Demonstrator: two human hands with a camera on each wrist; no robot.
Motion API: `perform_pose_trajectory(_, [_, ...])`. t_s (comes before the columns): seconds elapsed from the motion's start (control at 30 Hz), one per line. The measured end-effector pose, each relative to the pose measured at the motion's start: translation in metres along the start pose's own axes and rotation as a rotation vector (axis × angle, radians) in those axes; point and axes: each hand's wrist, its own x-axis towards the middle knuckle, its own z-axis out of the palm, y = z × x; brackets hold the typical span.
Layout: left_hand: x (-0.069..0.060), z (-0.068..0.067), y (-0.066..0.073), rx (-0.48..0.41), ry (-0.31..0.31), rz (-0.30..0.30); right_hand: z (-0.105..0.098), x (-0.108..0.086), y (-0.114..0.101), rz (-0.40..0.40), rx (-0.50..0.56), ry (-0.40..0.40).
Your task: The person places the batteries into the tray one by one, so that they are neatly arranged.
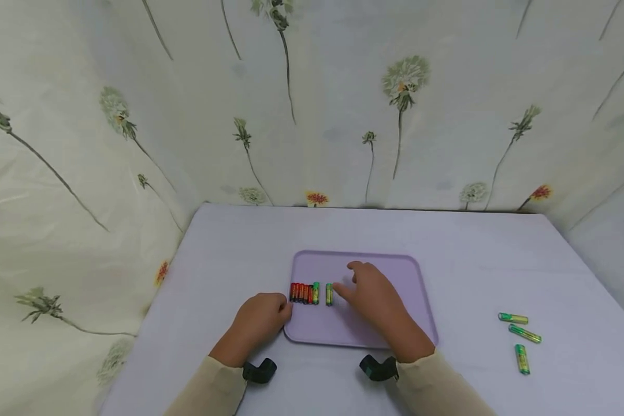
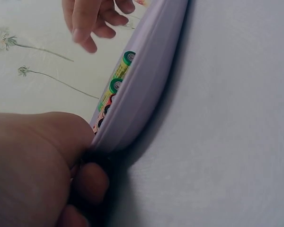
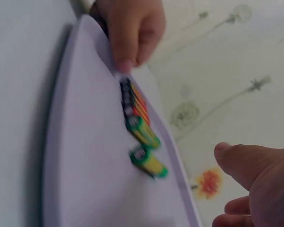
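My left hand (image 1: 262, 315) holds the left rim of a lilac tray (image 1: 359, 335), its thumb over the edge and its other fingers curled. In the tray, several red-and-black batteries (image 1: 300, 293) lie side by side in a row. A green battery (image 1: 316, 293) touches the row's right end. A second green battery (image 1: 329, 294) lies a small gap further right. Beside that one is my right hand (image 1: 377, 297), thumb and fingers spread with nothing between them. In the right wrist view, the thumb (image 3: 241, 161) appears apart from the loose green battery (image 3: 150, 163).
Three more green batteries lie on the white tablecloth at the right: one near the top (image 1: 513, 318), one slanted (image 1: 525, 333) and one lower down (image 1: 522, 359). A flower-printed curtain (image 1: 333, 115) hangs behind the table. Each wrist carries a black camera mount (image 1: 260, 371).
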Motion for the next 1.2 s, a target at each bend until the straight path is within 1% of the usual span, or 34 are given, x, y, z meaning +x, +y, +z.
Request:
perform_pose_trajectory(0.17, [0.003, 0.000, 0.002, -0.022, 0.004, 0.016, -0.030, 0.000, 0.032, 0.031, -0.027, 0.053])
perform_pose_trajectory(0.3, [0.003, 0.000, 0.003, -0.041, 0.016, 0.005, -0.049, 0.001, 0.054, 0.035, -0.062, 0.092])
perform_pose_trajectory(0.4, [0.002, 0.000, 0.002, -0.049, 0.019, -0.007, -0.062, -0.003, 0.070, 0.049, -0.067, 0.099])
perform_pose_trajectory(0.5, [0.001, 0.001, 0.001, -0.048, 0.008, -0.013, -0.073, -0.011, 0.088, 0.094, -0.081, 0.090])
perform_pose_trajectory(0.6, [-0.001, 0.002, -0.002, -0.037, -0.005, -0.024, -0.079, -0.017, 0.107, 0.156, -0.099, 0.082])
perform_pose_trajectory(0.7, [-0.001, 0.002, -0.004, -0.027, -0.003, -0.029, -0.085, -0.023, 0.120, 0.204, -0.114, 0.085])
perform_pose_trajectory(0.8, [-0.001, 0.001, -0.005, -0.023, 0.002, -0.023, -0.093, -0.029, 0.132, 0.243, -0.139, 0.096])
perform_pose_trajectory(0.9, [-0.001, 0.001, -0.005, -0.031, -0.002, -0.015, -0.101, -0.036, 0.150, 0.292, -0.175, 0.102])
perform_pose_trajectory(1.03, [0.000, 0.002, -0.004, -0.030, -0.014, -0.008, -0.106, -0.047, 0.177, 0.423, -0.214, 0.091])
perform_pose_trajectory(1.13, [0.000, 0.001, -0.004, -0.017, -0.015, 0.005, -0.106, -0.055, 0.193, 0.533, -0.223, 0.062])
perform_pose_trajectory(1.2, [-0.001, -0.001, -0.004, -0.006, -0.005, 0.008, -0.105, -0.059, 0.199, 0.570, -0.222, 0.037])
